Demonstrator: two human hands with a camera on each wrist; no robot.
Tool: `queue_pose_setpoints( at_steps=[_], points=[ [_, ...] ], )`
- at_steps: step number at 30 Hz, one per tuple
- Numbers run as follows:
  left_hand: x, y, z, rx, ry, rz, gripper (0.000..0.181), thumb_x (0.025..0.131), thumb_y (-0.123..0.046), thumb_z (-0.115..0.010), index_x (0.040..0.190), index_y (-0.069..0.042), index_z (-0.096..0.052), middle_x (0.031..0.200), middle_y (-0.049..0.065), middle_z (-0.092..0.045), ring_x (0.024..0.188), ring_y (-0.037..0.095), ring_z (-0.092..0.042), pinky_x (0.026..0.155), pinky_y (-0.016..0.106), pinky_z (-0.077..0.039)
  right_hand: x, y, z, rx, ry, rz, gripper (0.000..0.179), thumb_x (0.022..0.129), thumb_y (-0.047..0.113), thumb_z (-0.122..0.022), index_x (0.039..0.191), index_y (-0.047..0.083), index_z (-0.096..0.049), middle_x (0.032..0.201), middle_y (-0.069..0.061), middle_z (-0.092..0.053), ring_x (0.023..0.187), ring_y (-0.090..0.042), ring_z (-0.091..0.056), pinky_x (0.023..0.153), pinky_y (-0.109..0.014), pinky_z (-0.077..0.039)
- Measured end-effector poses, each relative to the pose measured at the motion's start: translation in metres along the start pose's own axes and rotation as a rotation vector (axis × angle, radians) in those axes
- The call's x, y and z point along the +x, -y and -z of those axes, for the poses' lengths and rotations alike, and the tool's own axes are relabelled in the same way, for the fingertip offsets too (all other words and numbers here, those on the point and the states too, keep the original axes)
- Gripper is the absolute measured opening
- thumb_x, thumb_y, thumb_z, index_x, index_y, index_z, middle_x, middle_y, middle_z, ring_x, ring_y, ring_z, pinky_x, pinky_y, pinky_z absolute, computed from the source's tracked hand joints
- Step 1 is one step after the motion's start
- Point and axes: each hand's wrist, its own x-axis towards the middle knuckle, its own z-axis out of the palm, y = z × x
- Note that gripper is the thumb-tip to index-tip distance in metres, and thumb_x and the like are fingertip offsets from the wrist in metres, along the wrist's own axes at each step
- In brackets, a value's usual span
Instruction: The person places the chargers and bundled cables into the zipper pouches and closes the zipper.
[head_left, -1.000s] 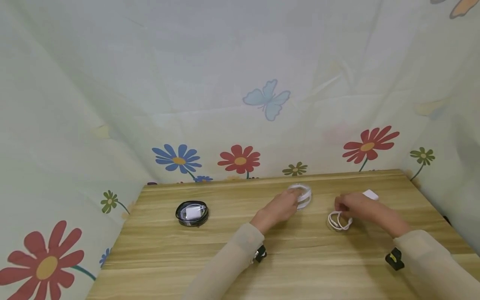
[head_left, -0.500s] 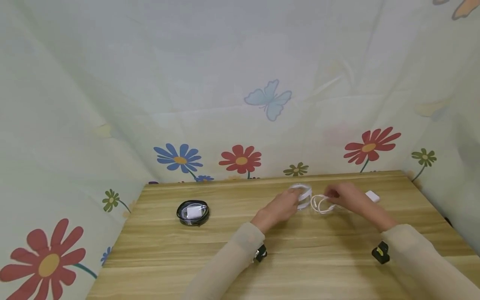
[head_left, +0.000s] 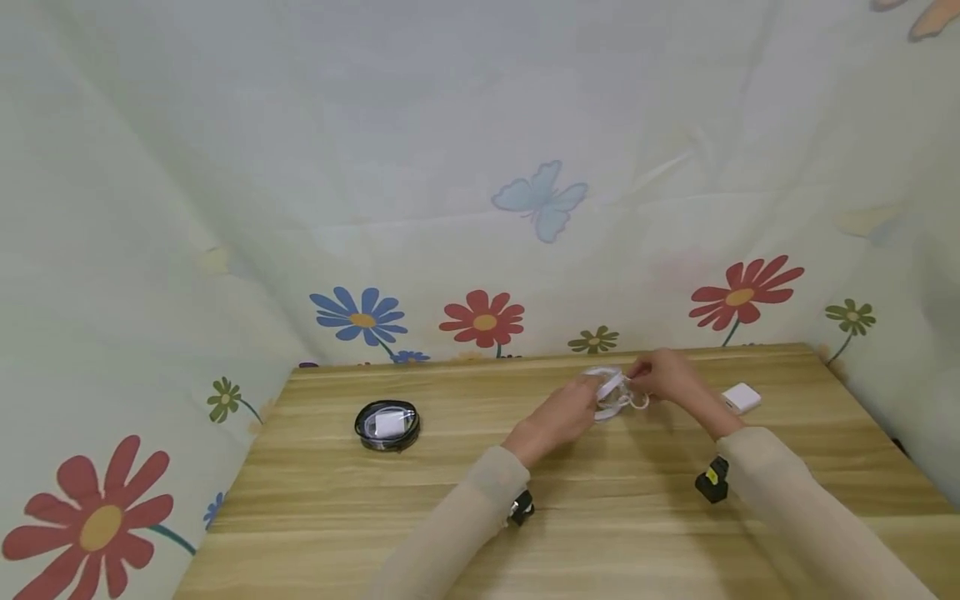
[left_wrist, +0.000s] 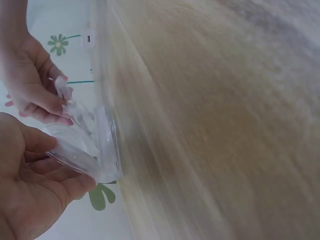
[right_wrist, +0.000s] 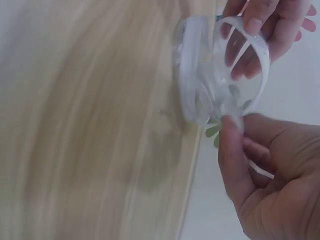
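My left hand grips a small clear round zip pouch with white trim, which stands with its lid raised, as the right wrist view shows at the pouch's trim. Between thumb and fingers, my right hand pinches a coiled white cable at the pouch's right side. Part of the cable seems to lie inside the pouch; the plastic and fingers hide how much. Behind my right hand, a white charger plug lies on the table.
A black-rimmed clear pouch holding a white charger and a cable sits on the left of the wooden table. A flower-printed cloth hangs behind the table's back edge.
My right hand has lifted the coiled cable off the table and carried it left to the pouch. The left hand keeps its hold and place. The charger plug stays put.
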Motion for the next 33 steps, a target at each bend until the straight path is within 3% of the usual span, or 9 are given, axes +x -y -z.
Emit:
queue_pose_setpoints(
  at_steps=[2,10,20,26,30,33],
  points=[
    [0.000,0.001,0.001,-0.015,-0.005,0.013,0.036,0.102,-0.005,-0.049,0.137,-0.003,-0.058,0.120,0.008,-0.065,0.098,0.013,-0.061,0.083,0.025,-0.054,0.004,0.004,-0.002,0.026,0.001,-0.030,0.015,0.090,0.008,-0.073,0.094,-0.006,-0.074,0.077,-0.011,-0.071,0.061,-0.012,-0.062,0.057,-0.030,-0.056],
    [0.001,0.007,0.003,-0.062,-0.039,0.012,0.036,0.104,-0.007,-0.047,0.137,-0.003,-0.058,0.111,0.008,-0.068,0.091,0.014,-0.059,0.079,0.026,-0.052,0.013,0.011,-0.015,-0.112,-0.089,-0.085,0.016,0.085,0.017,-0.077,0.084,0.001,-0.076,0.070,-0.002,-0.067,0.060,-0.013,-0.054,0.053,-0.024,-0.043],
    [0.002,0.011,0.001,-0.131,-0.062,0.013,0.036,0.103,-0.006,-0.048,0.136,-0.002,-0.060,0.114,0.008,-0.069,0.091,0.011,-0.058,0.082,0.025,-0.052,0.018,0.010,-0.026,-0.058,-0.162,-0.104,0.010,0.083,0.007,-0.072,0.081,-0.003,-0.075,0.061,0.000,-0.067,0.056,-0.011,-0.058,0.055,-0.024,-0.044],
    [0.000,0.012,0.002,-0.158,-0.070,0.012,0.038,0.102,-0.005,-0.049,0.139,-0.002,-0.059,0.120,0.010,-0.069,0.095,0.012,-0.059,0.087,0.026,-0.052,0.023,0.008,-0.037,-0.042,-0.205,-0.077,0.011,0.079,0.005,-0.074,0.070,-0.001,-0.073,0.059,-0.002,-0.066,0.053,-0.009,-0.051,0.054,-0.024,-0.039],
    [-0.001,0.013,0.002,-0.185,-0.060,0.035,0.040,0.104,-0.007,-0.048,0.143,-0.005,-0.057,0.127,0.009,-0.067,0.101,0.011,-0.059,0.090,0.026,-0.052,0.024,0.004,-0.037,-0.078,-0.132,0.029,0.010,0.080,0.007,-0.077,0.077,-0.002,-0.073,0.068,-0.006,-0.069,0.061,-0.014,-0.053,0.058,-0.027,-0.044],
    [0.000,0.014,0.004,-0.216,-0.060,0.063,0.042,0.105,-0.009,-0.047,0.146,-0.007,-0.054,0.129,0.008,-0.067,0.101,0.011,-0.060,0.088,0.026,-0.052,0.021,0.000,-0.031,0.000,0.019,0.149,0.023,0.085,0.003,-0.074,0.101,-0.012,-0.070,0.089,-0.020,-0.074,0.079,-0.025,-0.069,0.071,-0.034,-0.057]
  ],
)
